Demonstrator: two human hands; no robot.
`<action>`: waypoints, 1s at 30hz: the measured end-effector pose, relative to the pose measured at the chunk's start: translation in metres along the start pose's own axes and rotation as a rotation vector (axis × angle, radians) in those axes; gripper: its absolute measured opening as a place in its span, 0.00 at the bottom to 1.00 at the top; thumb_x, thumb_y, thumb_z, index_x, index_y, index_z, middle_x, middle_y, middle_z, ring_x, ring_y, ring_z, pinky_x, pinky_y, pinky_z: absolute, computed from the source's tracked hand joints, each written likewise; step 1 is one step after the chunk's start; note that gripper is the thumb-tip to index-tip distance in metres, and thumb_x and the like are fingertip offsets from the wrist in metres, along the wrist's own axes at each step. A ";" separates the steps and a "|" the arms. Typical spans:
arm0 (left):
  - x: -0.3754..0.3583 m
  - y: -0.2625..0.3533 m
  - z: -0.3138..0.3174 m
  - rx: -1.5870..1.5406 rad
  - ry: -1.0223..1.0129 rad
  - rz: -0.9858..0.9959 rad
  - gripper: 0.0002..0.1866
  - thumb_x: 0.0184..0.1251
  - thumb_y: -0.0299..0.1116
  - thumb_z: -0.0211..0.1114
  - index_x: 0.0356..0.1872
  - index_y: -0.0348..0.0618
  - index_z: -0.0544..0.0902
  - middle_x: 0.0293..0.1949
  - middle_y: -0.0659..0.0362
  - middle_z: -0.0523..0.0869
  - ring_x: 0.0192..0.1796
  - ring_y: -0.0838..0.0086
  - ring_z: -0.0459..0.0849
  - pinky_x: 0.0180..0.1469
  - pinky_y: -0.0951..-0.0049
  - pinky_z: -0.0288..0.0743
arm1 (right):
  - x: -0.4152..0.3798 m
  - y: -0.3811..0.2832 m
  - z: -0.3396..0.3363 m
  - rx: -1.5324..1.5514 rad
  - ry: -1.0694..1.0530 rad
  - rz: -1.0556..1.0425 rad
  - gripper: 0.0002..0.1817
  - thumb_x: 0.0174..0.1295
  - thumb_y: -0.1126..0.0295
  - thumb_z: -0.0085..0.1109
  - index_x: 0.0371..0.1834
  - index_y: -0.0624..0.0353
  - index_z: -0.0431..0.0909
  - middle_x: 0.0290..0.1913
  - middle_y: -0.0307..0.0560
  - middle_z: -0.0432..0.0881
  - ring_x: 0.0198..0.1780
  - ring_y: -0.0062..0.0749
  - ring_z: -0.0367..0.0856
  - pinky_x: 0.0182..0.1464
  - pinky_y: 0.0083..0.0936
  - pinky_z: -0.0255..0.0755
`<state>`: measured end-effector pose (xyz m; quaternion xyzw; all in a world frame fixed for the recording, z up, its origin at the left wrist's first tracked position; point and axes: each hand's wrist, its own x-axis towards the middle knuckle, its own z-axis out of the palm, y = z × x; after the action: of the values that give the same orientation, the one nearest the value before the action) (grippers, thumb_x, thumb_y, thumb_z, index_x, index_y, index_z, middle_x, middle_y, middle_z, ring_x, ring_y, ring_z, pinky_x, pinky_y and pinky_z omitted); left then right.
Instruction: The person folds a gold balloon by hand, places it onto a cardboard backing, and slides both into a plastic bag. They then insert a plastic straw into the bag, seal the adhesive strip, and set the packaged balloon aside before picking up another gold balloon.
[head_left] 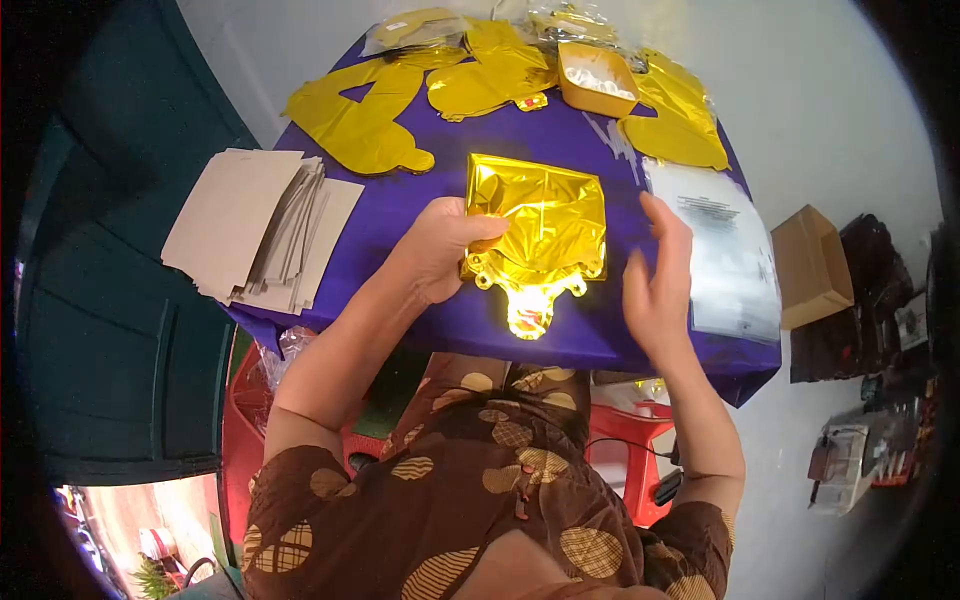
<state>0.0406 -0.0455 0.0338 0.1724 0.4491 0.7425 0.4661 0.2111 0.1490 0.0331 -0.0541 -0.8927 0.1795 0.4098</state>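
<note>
A folded gold foil balloon [545,215] is held over the near part of the table, its narrow neck with small tabs pointing toward me. My left hand [447,240] grips its left edge, thumb lying on top of the shiny foil and the other fingers hidden beneath. To the right of the foil, my right hand [660,270] is apart from it, fingers spread and holding nothing. That hand is close to a stack of clear plastic bags [735,270] with printed text.
A purple cloth covers the table [400,205]. Cardboard sheets [225,215] are piled at the left. Flat gold foil balloons [360,120] lie along the back, around an orange tub [600,95] of white items. A cardboard box [810,265] stands beyond the right edge.
</note>
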 end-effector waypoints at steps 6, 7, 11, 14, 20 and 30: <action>0.004 -0.011 0.000 0.023 -0.017 0.046 0.18 0.68 0.26 0.61 0.55 0.26 0.78 0.48 0.49 0.87 0.48 0.66 0.88 0.55 0.65 0.81 | -0.021 -0.039 0.010 -0.171 -0.084 -0.417 0.27 0.43 0.76 0.63 0.53 0.57 0.78 0.59 0.51 0.76 0.59 0.43 0.74 0.60 0.41 0.64; 0.004 -0.013 0.001 0.027 -0.017 0.052 0.17 0.68 0.26 0.61 0.55 0.27 0.78 0.48 0.49 0.87 0.48 0.67 0.88 0.54 0.66 0.81 | -0.022 -0.043 0.011 -0.169 -0.097 -0.439 0.25 0.44 0.74 0.65 0.51 0.56 0.80 0.58 0.49 0.77 0.58 0.41 0.75 0.60 0.40 0.64; 0.000 -0.020 0.005 0.052 -0.020 0.056 0.15 0.68 0.25 0.61 0.53 0.28 0.80 0.48 0.51 0.87 0.46 0.69 0.88 0.51 0.68 0.81 | -0.020 -0.044 0.018 -0.174 -0.090 -0.480 0.20 0.47 0.70 0.66 0.46 0.55 0.81 0.49 0.41 0.81 0.53 0.36 0.78 0.58 0.38 0.65; -0.005 -0.021 0.006 0.022 -0.034 0.068 0.14 0.68 0.24 0.61 0.53 0.29 0.80 0.48 0.52 0.87 0.45 0.69 0.88 0.51 0.69 0.81 | -0.020 -0.042 0.018 -0.108 -0.090 -0.472 0.18 0.45 0.71 0.67 0.43 0.55 0.81 0.46 0.41 0.82 0.50 0.38 0.79 0.56 0.38 0.65; -0.010 -0.023 0.007 0.036 -0.021 0.068 0.14 0.68 0.23 0.61 0.52 0.28 0.81 0.47 0.52 0.87 0.45 0.70 0.88 0.51 0.69 0.81 | -0.015 -0.041 0.021 0.094 -0.071 -0.289 0.13 0.47 0.78 0.68 0.37 0.57 0.79 0.38 0.44 0.81 0.43 0.42 0.78 0.49 0.39 0.65; -0.015 -0.025 0.008 0.014 -0.082 0.038 0.14 0.68 0.25 0.63 0.53 0.30 0.80 0.47 0.53 0.87 0.45 0.71 0.88 0.52 0.68 0.82 | -0.007 -0.048 0.027 -0.056 0.044 -0.254 0.24 0.46 0.77 0.73 0.49 0.60 0.75 0.39 0.48 0.78 0.40 0.44 0.76 0.46 0.41 0.65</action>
<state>0.0667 -0.0499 0.0199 0.2147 0.4314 0.7404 0.4687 0.1980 0.0950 0.0300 0.0440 -0.8877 0.1000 0.4472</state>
